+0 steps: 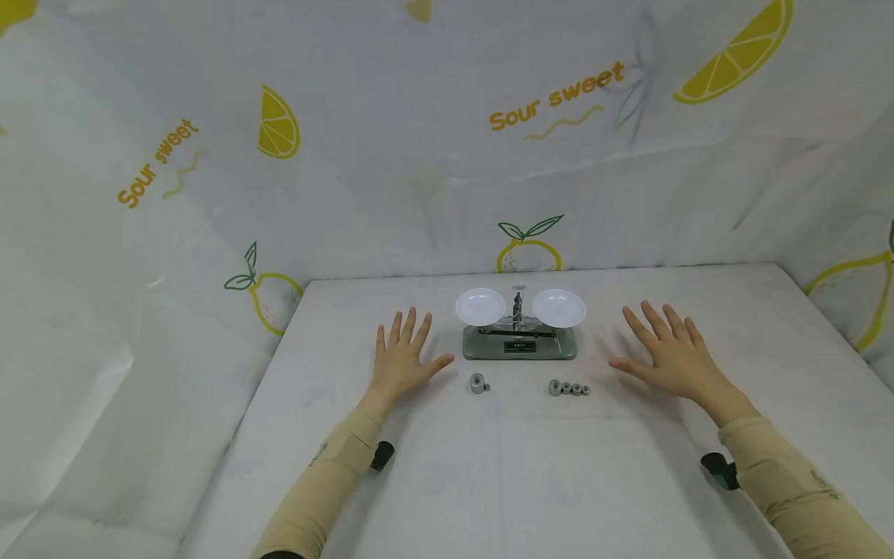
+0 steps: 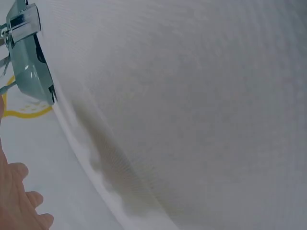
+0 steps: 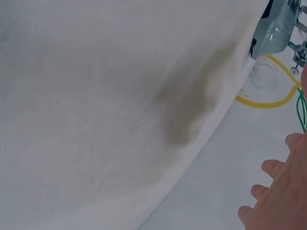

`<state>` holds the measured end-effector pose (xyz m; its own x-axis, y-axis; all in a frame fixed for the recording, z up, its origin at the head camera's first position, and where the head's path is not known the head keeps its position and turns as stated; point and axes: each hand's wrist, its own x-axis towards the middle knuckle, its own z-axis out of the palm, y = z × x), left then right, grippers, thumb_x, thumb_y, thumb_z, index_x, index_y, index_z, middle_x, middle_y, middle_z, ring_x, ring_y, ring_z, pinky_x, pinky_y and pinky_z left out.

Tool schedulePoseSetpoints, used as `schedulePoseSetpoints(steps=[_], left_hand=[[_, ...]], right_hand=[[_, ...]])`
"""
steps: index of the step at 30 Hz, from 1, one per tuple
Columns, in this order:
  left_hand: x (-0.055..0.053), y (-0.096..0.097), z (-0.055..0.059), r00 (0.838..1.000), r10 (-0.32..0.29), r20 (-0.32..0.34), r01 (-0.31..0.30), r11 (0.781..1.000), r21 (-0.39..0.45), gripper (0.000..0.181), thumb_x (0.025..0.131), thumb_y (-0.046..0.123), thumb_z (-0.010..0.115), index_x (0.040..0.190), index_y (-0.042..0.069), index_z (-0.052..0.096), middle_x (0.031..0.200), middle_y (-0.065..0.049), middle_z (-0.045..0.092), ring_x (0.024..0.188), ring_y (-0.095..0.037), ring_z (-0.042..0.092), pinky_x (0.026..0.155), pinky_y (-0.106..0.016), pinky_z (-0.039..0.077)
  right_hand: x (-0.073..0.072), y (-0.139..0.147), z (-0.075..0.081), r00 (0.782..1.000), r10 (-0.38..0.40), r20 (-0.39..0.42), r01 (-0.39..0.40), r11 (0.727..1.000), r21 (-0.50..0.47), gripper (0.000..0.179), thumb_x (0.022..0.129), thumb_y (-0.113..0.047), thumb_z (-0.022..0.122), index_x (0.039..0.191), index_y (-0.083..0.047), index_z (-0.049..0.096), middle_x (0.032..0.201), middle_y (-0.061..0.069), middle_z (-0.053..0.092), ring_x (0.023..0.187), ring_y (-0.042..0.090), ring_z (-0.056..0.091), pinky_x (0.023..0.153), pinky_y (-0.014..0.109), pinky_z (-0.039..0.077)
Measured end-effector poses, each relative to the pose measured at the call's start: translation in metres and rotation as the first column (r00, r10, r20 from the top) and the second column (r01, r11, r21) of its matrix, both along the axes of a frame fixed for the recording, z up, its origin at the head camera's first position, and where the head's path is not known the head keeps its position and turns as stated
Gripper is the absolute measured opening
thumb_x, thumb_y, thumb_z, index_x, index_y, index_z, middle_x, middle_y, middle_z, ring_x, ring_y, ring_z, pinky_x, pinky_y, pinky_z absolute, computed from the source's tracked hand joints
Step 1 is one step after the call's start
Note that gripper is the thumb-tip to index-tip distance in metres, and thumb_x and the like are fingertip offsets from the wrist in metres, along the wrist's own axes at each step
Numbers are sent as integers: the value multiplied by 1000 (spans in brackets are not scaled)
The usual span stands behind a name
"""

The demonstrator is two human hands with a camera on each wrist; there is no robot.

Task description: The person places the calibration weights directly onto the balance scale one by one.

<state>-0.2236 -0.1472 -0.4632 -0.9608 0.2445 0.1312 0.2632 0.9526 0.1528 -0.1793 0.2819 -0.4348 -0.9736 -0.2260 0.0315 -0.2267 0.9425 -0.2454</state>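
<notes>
A green balance scale [image 1: 520, 346] with two white pans stands toward the back of the table. My left hand [image 1: 403, 362] is held left of it, fingers spread, with nothing in the grasp. On the other side, my right hand [image 1: 672, 359] has its fingers spread too and holds nothing. In front of the scale's left side sit a metal weight [image 1: 477, 383] and a tiny one beside it. Several more metal weights [image 1: 555, 388] line up in a row before its right side. Both wrist views show part of the scale's base [image 2: 31, 67] and the hand's fingers.
A white cloth [image 1: 503, 481] covers the table. Behind and left hangs a white curtain [image 1: 391, 178] printed with lemons and lettering. Dark straps or devices [image 1: 382, 456] show under both forearms. Beige sleeves [image 1: 328, 473] cover the arms.
</notes>
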Motion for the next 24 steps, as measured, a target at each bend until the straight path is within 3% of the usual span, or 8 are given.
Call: schedulePoseSetpoints(steps=[6,12,20,22,24], left_hand=[[0,2,6,999,-6,-34,6,1000,-2,86,81,72,44,149,22,24,157,-9,15,145,-31,10,113,-57,7],[0,6,14,995,-11,-96,12,1000,18,76,86,65,46,142,14,40,152,-12,27,140,-32,27,111,-54,21],[-1,18,24,978,-36,-205,70,985,159,53,89,44,58,125,6,56,135,-16,51,122,-33,51,99,-49,40],[-1,21,25,980,-49,-194,88,976,199,49,88,40,60,123,5,58,130,-16,55,119,-32,54,97,-48,42],[-1,24,26,989,-56,-134,89,964,252,48,89,38,60,123,5,58,128,-15,57,118,-31,55,97,-48,42]], right_hand=[[1,-2,2,999,2,-51,-2,1000,2,90,85,-63,50,151,-18,6,153,25,12,138,51,2,107,67,3],[2,-6,9,993,28,-118,-30,1000,-8,88,86,-57,55,150,-12,16,146,29,26,130,53,24,100,67,21],[5,-13,23,985,23,-172,-46,991,-129,73,88,-43,60,141,1,35,135,31,41,120,52,37,96,64,31],[6,-14,24,984,28,-176,-54,988,-142,68,89,-41,60,138,2,39,133,31,43,119,50,40,95,62,32],[8,-16,24,983,35,-182,-62,987,-146,64,89,-39,60,135,2,43,131,30,46,117,49,42,95,61,34]])
